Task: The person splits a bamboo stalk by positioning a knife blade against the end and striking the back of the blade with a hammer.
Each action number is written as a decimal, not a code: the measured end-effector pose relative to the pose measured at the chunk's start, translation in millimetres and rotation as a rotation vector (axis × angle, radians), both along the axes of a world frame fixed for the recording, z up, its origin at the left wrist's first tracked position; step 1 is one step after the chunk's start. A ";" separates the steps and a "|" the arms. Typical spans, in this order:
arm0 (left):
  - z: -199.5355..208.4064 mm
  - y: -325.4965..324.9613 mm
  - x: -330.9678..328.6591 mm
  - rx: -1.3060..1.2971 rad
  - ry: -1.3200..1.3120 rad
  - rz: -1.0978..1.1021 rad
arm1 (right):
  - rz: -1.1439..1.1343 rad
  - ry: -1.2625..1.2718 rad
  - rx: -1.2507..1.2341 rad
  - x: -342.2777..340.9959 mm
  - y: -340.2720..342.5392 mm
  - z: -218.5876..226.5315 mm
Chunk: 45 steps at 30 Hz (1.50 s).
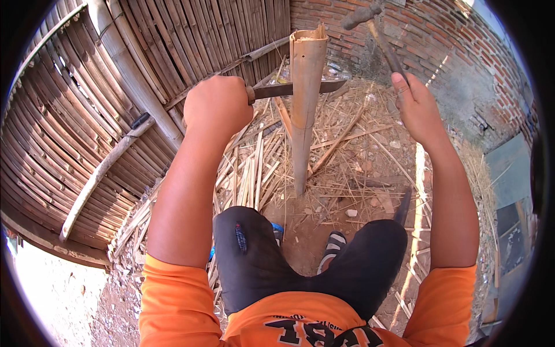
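Observation:
My left hand [217, 107] is closed round the handle of a long knife [274, 91], its dark blade pointing right. An upright bamboo pole [307, 110] stands in front of me, its top end rough and splintered. The blade crosses the pole below that top, and its tip shows on the far right side. The middle of the blade is hidden by the bamboo, so I cannot tell how deep it sits. Raised to the right, my right hand [417, 107] grips a hammer [384, 47] by its handle, the head up and apart from the knife.
Split bamboo strips [254, 170] and shavings litter the dirt floor around the pole. A slatted bamboo wall [75, 139] rises on the left, a brick wall [462, 63] at the back right. My feet in striped sandals [331, 247] are near the pole's base.

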<state>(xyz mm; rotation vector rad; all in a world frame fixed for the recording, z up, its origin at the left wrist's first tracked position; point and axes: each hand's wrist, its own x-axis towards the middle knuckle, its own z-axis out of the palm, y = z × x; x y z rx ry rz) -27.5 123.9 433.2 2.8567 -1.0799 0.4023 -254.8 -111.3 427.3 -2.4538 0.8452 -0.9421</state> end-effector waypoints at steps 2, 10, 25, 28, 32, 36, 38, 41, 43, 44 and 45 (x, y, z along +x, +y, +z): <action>0.6 -1.3 3.7 -0.018 -0.008 -0.003 | 0.023 -0.146 0.056 -7.0 -1.6 2.0; -1.7 1.4 12.7 -0.018 -0.028 0.025 | 0.005 0.069 0.021 -9.2 -11.1 -33.6; 0.2 1.8 10.0 0.008 -0.017 0.060 | 0.021 -0.233 0.098 0.2 -15.2 -6.8; 6.0 2.2 5.6 0.013 0.005 0.055 | 0.039 -0.150 0.109 6.5 -1.1 -29.8; 3.8 1.1 16.6 0.011 -0.001 0.088 | 0.099 0.395 0.030 12.1 6.8 -70.0; -7.3 6.5 24.7 -0.039 -0.057 0.069 | 0.101 0.144 0.047 3.9 5.2 -40.3; -7.0 5.9 24.5 -0.057 -0.073 0.060 | 0.061 -0.097 0.090 6.2 2.0 -29.4; -5.8 5.5 22.6 -0.059 -0.066 0.049 | 0.031 -0.110 0.090 19.9 3.3 -33.0; -6.3 7.4 22.4 -0.069 -0.067 0.038 | 0.114 0.177 -0.042 33.8 2.6 -62.9; -6.3 8.5 23.9 -0.073 -0.069 0.036 | 0.079 0.203 -0.039 31.1 0.1 -55.7; -5.8 8.9 25.8 -0.064 -0.086 0.037 | 0.042 0.230 -0.036 23.6 -3.9 -39.9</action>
